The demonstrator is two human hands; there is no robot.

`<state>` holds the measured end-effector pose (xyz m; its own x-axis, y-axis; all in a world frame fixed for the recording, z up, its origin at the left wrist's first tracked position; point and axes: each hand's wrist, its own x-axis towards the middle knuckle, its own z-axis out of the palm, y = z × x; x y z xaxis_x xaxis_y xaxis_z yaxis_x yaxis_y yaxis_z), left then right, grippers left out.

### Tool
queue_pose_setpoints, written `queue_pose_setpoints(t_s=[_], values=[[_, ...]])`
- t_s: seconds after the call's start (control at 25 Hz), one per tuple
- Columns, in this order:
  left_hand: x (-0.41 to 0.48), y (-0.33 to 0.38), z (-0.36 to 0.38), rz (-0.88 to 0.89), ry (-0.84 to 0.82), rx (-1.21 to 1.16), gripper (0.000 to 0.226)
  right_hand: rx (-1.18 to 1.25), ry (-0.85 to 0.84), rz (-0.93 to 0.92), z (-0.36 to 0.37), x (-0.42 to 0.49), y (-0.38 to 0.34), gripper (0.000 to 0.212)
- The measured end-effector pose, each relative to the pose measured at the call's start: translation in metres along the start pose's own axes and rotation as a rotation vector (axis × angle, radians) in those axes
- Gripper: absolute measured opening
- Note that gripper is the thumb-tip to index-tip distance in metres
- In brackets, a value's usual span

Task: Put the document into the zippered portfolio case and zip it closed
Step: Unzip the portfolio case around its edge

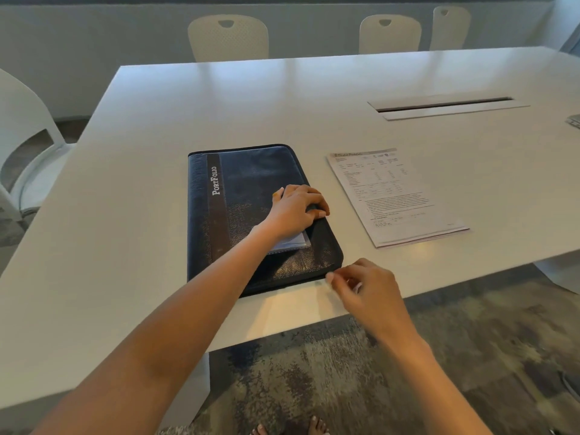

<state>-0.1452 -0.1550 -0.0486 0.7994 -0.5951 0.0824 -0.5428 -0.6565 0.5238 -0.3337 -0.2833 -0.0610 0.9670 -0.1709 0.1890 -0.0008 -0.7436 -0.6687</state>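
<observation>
Case [248, 196] lies closed on the counter [157, 215], long axis running away from the person. The left hand [296, 208] presses flat on it; the right hand [361, 284] pinches narrow at its near right corner, probably the zipper pull. The document [395, 196] rests beside it on the right.

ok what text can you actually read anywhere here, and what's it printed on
"PortFolio": white letters running lengthwise along the dark band on the cover of the portfolio case.
The document beside the case carries printed lines and a header, all too small and blurred to read.
Nothing else readable.
</observation>
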Motion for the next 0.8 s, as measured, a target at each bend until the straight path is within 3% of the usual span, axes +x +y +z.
queue_pose_setpoints(t_s=[0.12, 0.2, 0.36, 0.44, 0.8], values=[[-0.042, 0.017, -0.003, 0.11, 0.012, -0.047, 0.015, 0.083, 0.074, 0.035, -0.013, 0.023, 0.013, 0.008], [-0.081, 0.024, 0.004, 0.236, 0.02, 0.041, 0.017, 0.074, 0.04, -0.086, -0.014, 0.042, 0.02, 0.02], [-0.129, 0.032, 0.021, 0.391, 0.036, 0.364, 0.022, 0.034, -0.318, -0.31, -0.003, 0.075, 0.023, 0.038], [-0.129, 0.032, 0.024, 0.407, 0.088, 0.484, 0.026, 0.01, -0.404, -0.348, 0.002, 0.084, 0.025, 0.039], [-0.121, 0.03, 0.031, 0.544, 0.283, 0.576, 0.015, -0.02, -0.399, -0.414, 0.008, 0.091, 0.039, 0.038]])
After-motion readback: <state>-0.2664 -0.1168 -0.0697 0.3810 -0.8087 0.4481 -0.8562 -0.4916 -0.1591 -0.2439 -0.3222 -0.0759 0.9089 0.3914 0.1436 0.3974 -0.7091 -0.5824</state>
